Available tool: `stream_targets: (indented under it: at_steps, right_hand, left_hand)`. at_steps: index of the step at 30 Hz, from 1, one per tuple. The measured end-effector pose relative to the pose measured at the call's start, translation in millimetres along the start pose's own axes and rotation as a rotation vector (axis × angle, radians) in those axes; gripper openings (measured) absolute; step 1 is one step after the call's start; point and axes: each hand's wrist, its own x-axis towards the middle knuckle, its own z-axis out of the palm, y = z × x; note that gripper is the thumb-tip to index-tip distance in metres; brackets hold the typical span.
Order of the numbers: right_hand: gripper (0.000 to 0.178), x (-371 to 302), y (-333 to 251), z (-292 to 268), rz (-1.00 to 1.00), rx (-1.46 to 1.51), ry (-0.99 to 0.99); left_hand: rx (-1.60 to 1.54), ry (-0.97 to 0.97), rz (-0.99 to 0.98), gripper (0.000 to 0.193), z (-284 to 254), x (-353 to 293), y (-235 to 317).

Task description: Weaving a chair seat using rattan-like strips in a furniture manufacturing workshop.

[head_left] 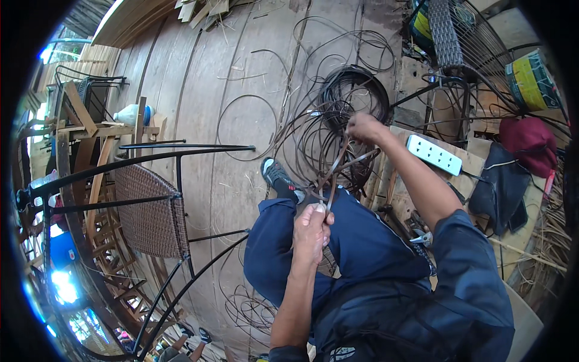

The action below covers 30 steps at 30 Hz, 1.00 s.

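Note:
My left hand point(310, 234) is closed in front of my knees, gripping the crossed ends of several flat brown weaving strips point(332, 174). These strips fan up and to the right from its fingers. Farther off and to the right, my right hand point(363, 128) pinches one of the strips, its fingers bent and partly hidden. Beyond the right hand, a coil of dark weaving strand point(379, 90) lies on the floorboards. Loose brown loops spread from it toward my shoe point(278, 176).
A metal-framed chair with a woven brown panel point(151, 208) stands at the left. To my right are a white power strip point(434, 154), pliers point(421, 238), a dark red cloth cap point(528, 145) and black cloth point(500, 187). Wood offcuts lie at the far edge.

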Motion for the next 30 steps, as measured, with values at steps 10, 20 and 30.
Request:
stream_targets:
  at_steps: [10, 20, 30]
  right_hand:
    - [0.024, 32.2, 42.2, 65.5, -0.002, -0.334, 0.003]
    - [0.024, 4.9, 60.6, 71.9, -0.062, -0.098, 0.024]
    - [0.023, -63.2, 11.7, 75.4, -0.358, 0.175, 0.527]
  left_hand:
    - [0.009, 0.051, 0.041, 0.018, -7.5, -2.5, 0.9]
    - [-0.014, 0.029, 0.052, 0.017, -14.0, -1.1, 0.5]
    - [-0.006, 0.180, 0.128, 0.016, -25.2, 8.7, 9.8]
